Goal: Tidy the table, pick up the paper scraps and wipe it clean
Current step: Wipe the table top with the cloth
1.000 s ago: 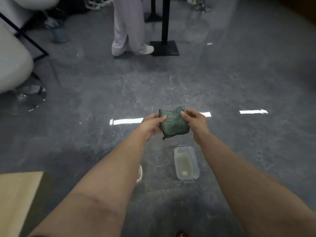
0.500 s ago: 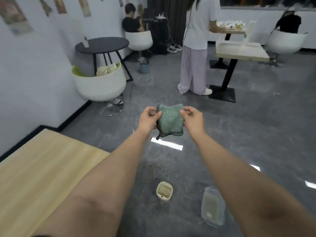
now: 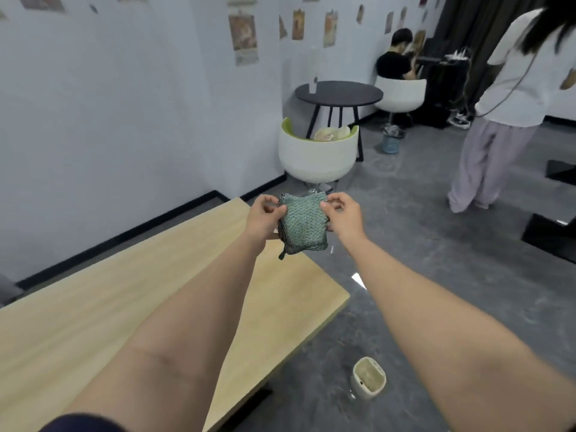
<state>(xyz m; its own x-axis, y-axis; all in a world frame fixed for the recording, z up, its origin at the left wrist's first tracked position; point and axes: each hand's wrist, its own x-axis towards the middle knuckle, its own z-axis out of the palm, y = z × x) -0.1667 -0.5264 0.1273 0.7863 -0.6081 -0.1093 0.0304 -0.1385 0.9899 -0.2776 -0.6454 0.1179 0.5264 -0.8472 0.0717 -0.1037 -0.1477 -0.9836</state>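
Observation:
A green knitted cloth with a dark mesh edge hangs in the air in front of me, over the far corner of the light wooden table. My left hand pinches its upper left corner. My right hand pinches its upper right corner. Both arms are stretched forward. No paper scraps show on the part of the tabletop that I see.
A small cream bin stands on the grey floor right of the table. Beyond the table are a white tub chair and a round black table. A person in pale trousers stands at the right; another sits at the back.
My view has swung up and to the left, from the floor to the wooden table. Both hands have kept hold of the cloth. The clear plastic box has left the view.

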